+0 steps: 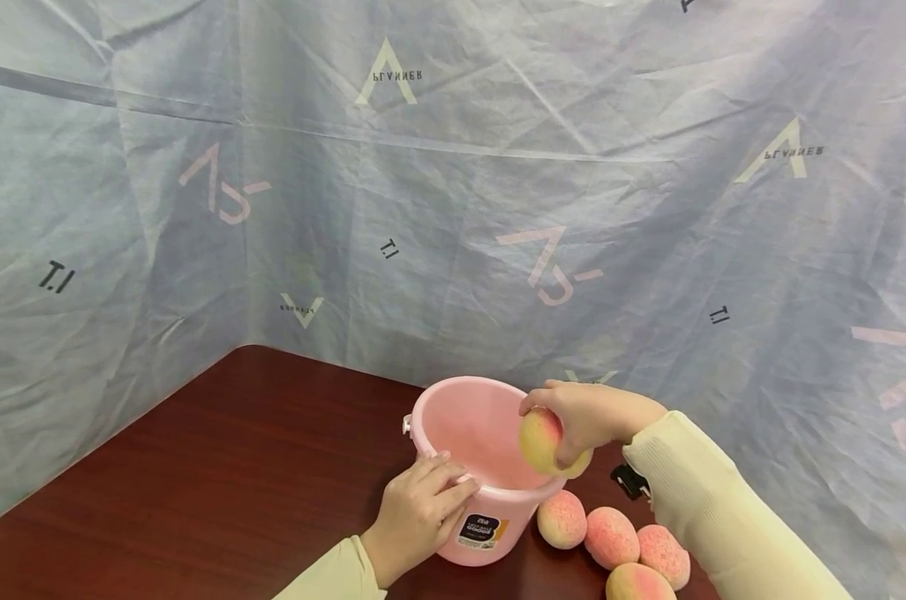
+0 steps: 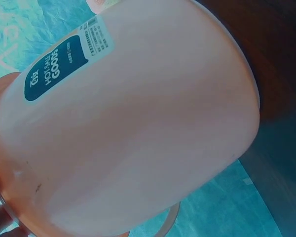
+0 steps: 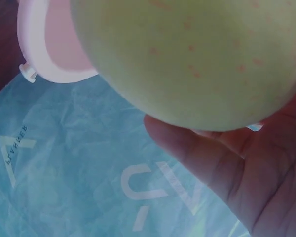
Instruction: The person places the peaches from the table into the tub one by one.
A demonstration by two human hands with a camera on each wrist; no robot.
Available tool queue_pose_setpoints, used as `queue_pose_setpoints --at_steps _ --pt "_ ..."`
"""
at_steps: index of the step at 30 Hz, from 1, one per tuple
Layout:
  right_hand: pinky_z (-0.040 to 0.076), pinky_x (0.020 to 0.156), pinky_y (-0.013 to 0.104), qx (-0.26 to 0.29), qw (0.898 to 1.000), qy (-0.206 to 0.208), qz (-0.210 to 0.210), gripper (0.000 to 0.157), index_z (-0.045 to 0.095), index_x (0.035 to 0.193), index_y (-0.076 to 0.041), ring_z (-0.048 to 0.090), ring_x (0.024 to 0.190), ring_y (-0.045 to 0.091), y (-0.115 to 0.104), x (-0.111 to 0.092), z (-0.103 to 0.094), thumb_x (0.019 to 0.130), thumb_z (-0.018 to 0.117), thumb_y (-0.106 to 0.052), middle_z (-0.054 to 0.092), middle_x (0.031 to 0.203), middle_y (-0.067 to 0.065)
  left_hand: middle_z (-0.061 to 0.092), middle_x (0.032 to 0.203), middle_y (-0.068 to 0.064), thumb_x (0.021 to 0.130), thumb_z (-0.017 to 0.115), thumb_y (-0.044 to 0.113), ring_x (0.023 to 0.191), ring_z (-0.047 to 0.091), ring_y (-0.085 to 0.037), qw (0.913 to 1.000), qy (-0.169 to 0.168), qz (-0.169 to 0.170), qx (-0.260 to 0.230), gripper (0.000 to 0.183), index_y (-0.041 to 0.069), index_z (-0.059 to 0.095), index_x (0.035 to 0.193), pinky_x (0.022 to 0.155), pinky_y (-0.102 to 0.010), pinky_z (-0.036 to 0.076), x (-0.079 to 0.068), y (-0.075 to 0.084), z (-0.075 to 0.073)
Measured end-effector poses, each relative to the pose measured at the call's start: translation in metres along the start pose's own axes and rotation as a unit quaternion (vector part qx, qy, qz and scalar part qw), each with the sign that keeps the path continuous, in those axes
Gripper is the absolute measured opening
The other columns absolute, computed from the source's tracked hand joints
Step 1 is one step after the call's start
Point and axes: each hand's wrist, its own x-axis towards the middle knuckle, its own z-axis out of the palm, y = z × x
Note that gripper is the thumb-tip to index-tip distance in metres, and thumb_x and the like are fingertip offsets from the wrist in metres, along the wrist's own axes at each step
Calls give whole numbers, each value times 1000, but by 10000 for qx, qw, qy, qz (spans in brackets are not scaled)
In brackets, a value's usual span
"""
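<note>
A pink plastic bucket (image 1: 490,533) with a printed label stands upright on the table, its opening facing up. My left hand (image 1: 422,508) grips the near left part of its rim, fingers laid over the edge; the left wrist view is filled by the bucket's side wall (image 2: 138,113). Above the right part of the rim, my right hand (image 1: 591,417) holds a yellow-green and pink peach (image 1: 538,437). In the right wrist view this peach (image 3: 197,64) is large, with the thumb (image 3: 187,143) against its underside. The bucket's bottom is partly hidden from the head view.
Several pink and yellow peaches (image 1: 612,537) lie close together on the dark red-brown table (image 1: 220,467), right of the bucket. A grey printed cloth (image 1: 437,208) hangs behind and along the left edge of the table. A white handle joint (image 1: 407,425) juts from the bucket's left side.
</note>
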Motion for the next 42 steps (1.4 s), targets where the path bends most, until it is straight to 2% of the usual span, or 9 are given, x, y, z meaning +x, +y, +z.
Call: queue_pose_setpoints --at_steps 10,16,23,31,42 --pt "48 73 33 -71 9998 143 78 60 63 117 -14 54 87 20 8 18 8 59 82 -11 57 102 1 66 84 3 101 47 23 89 67 -18 10000 -26 38 -1 32 17 75 86 80 -34 56 0 0 0" --pt "49 75 33 97 9998 119 155 61 62 118 -14 56 85 18 10 28 8 60 81 -9 57 101 0 66 84 3 100 46 22 89 67 -17 10000 5 42 -4 32 18 75 86 82 -33 56 1 -2 0" --pt "42 80 43 79 9994 192 272 63 63 118 -15 55 87 15 12 37 15 58 80 -11 57 100 -2 66 84 4 101 46 23 90 67 -17 10000 -50 45 5 33 18 75 86 85 -31 55 0 -1 0" --pt "48 76 32 326 9991 260 95 64 63 119 -13 56 87 16 12 45 21 57 79 -6 58 104 2 66 85 4 101 45 23 89 66 -16 9999 -110 35 18 34 18 75 87 87 -31 54 1 -1 0" --pt "49 76 32 391 9989 240 72 64 63 118 -12 55 84 16 13 52 33 57 82 -6 54 98 2 66 85 4 101 45 22 88 66 -15 9999 -120 16 1 34 18 75 86 86 -31 54 1 -1 0"
